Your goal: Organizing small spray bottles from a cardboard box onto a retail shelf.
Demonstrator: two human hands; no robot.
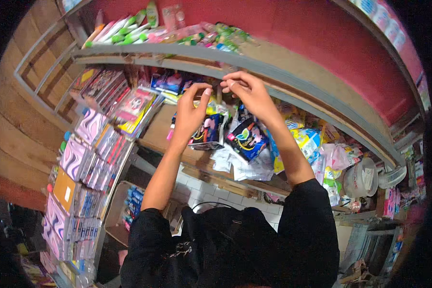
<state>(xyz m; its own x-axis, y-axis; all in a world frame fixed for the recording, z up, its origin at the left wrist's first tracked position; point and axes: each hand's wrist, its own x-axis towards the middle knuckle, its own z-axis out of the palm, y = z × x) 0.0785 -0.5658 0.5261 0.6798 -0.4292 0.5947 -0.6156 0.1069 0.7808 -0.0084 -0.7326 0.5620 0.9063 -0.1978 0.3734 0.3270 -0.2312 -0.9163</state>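
Both of my hands are raised near the grey front edge of the upper shelf, a small gap between them. My left hand [195, 108] has its thumb and forefinger apart and pointing up, with nothing seen between them. My right hand [246, 90] has its fingers loosely curled, and no object shows in it. Beneath them, on the lower wooden shelf [156, 135], lie a dark blue plastic packet [247, 138] and another dark packet [210, 131], partly behind my left forearm. White crumpled plastic wrappers [253, 163] lie at the shelf's front.
The upper shelf [288, 59] holds fallen bottles [129, 30]. Stacked notebooks [82, 158] stand along the left, beside a brown bin [117, 201]. Colourful packets [306, 142], a clear plastic tub [360, 177] and a white fan [392, 177] are at the right.
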